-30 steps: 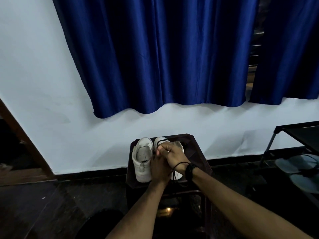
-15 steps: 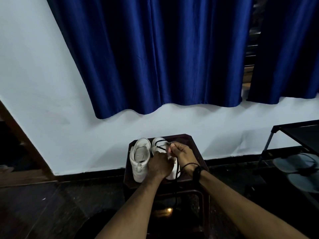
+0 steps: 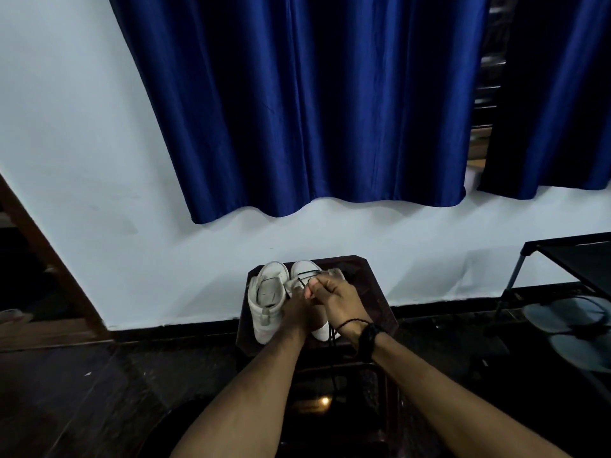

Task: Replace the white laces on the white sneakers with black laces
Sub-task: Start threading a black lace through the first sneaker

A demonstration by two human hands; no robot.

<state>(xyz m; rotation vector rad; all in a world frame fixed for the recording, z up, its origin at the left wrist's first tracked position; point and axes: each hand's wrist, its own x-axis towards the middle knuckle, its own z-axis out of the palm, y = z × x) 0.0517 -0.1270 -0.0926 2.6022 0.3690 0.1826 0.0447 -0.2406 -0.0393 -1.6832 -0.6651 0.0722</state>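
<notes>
Two white sneakers stand side by side on a dark wooden stool [image 3: 373, 292], set against the base of a pale wall [image 3: 99, 160]. Both lie with their long axes running away from me, toes toward the wall and heels toward my body. They touch, or nearly touch, along their inner sides.

The left sneaker [image 3: 267, 299] is unlaced; its opening and tongue face up, and a heel tab shows at the near end. I see no lace of either colour in it.

The right sneaker [image 3: 305, 271] is largely covered by my hands. Its toe end is exposed, and a black lace [image 3: 305, 276] crosses the front eyelets there. More of this lace hangs off the near edge of the stool and trails down below my right wrist.

My right hand [image 3: 337, 300] sits over the right sneaker's lacing area, fingers curled, the fingertips pinching the black lace near the front eyelets. A dark watch [image 3: 368, 338] and a thin black band are on that wrist.

My left hand [image 3: 299, 307] rests on the inner side of the right sneaker, pressed against my right hand. Its fingers are hidden behind the right hand, so I cannot tell whether it grips the shoe, the lace or nothing.

A blue curtain [image 3: 314, 104] hangs on the wall above. A dark metal rack [image 3: 562, 256] stands to the right, with grey footwear [image 3: 568, 322] under it.
</notes>
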